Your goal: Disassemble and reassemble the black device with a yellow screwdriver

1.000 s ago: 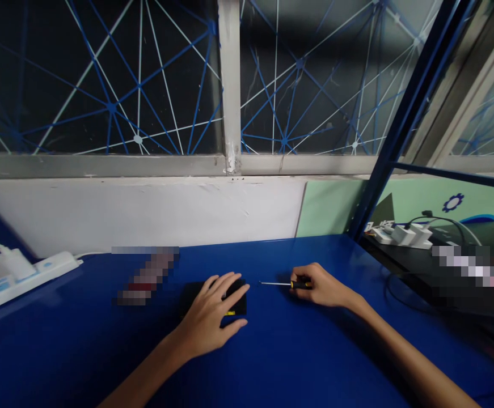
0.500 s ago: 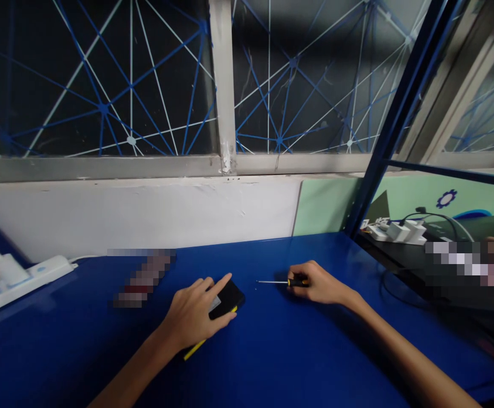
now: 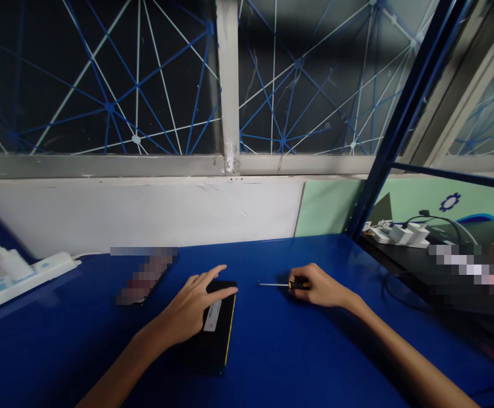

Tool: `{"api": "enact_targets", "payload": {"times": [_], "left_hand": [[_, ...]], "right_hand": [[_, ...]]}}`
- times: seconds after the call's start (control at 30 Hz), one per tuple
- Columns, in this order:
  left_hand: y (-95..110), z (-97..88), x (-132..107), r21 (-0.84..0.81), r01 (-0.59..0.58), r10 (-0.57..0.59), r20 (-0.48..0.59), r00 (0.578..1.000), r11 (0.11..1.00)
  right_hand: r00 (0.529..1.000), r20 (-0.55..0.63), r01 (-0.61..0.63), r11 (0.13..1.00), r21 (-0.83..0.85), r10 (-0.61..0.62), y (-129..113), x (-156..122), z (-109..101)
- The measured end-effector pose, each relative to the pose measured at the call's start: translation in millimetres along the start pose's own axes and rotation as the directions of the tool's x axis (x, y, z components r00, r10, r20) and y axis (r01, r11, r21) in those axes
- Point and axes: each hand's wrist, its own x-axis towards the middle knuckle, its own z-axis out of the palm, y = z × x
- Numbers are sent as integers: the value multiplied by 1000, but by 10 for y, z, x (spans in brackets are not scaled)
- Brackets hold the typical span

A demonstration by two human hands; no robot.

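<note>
A flat black box [image 3: 224,334] with a white label and a yellow strip along its right edge lies on the blue table. My left hand [image 3: 193,303] rests over its upper left part, fingers stretched out and thumb at the far right corner. The hand hides much of the box's left side. To the right, my right hand [image 3: 310,284] is closed around the black and yellow handle of a screwdriver [image 3: 274,284]. Its thin metal shaft points left, towards the box, with the tip just above or on the table; I cannot tell which.
A white power strip [image 3: 55,263] with plugs stands at the left. Behind my left hand lies a blurred-out flat object [image 3: 151,277]. A blue metal post [image 3: 383,153] rises at the right; beyond it are a white adapter [image 3: 412,233], cables and part of another person's hand.
The black box has turned, so its yellow edge now runs nearly towards me. My left hand has shifted slightly with it. The right hand and screwdriver have hardly moved.
</note>
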Motion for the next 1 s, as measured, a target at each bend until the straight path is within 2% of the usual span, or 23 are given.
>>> {"api": "enact_targets", "payload": {"times": [0.07, 0.17, 0.3, 0.43, 0.73, 1.0], "left_hand": [[-25, -50, -37, -59, -64, 68, 69, 995, 996], [-14, -96, -73, -119, -80, 96, 135, 986, 990], [7, -139, -78, -160, -19, 56, 226, 972, 987], [-1, -168, -49, -152, 93, -40, 319, 947, 984], [-148, -124, -63, -143, 182, -125, 337, 933, 973], [-232, -96, -96, -177, 238, -176, 309, 935, 955]], "right_hand": [[1000, 3, -1, 1000, -3, 1, -8, 0, 0], [1000, 9, -9, 1000, 7, 9, -19, 1, 0], [1000, 8, -1, 1000, 30, 1, -21, 2, 2], [1000, 3, 15, 999, 34, -15, -18, 5, 9], [994, 88, 66, 997, 29, -68, -83, 3, 66], [987, 90, 134, 991, -29, -131, -82, 16, 143]]}}
